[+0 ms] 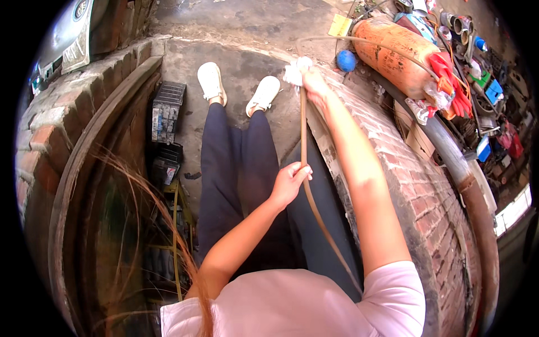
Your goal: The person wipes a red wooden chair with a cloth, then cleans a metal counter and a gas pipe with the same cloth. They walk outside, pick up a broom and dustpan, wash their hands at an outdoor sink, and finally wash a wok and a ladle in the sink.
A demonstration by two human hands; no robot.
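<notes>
A thin tan hose [304, 121] runs down in front of me, from near the orange gas cylinder [387, 56] to beside my lap. My left hand [289, 182] is closed round its lower stretch, thumb and fingers pinching it. Farther up, my right hand [314, 84] is closed on a crumpled white cloth [296, 72], which is wrapped at least partly about the hose. The cloth hides the hose where that hand grips. My right arm is stretched out, while the left is bent.
A brick wall [404, 168] with a rusty pipe [449, 151] rises at my right. Beyond lie a blue ball [346, 60], red gloves [449, 84] and jumbled scrap. Black batteries [168, 112] stand on the floor at left, beside a wooden frame [73, 163].
</notes>
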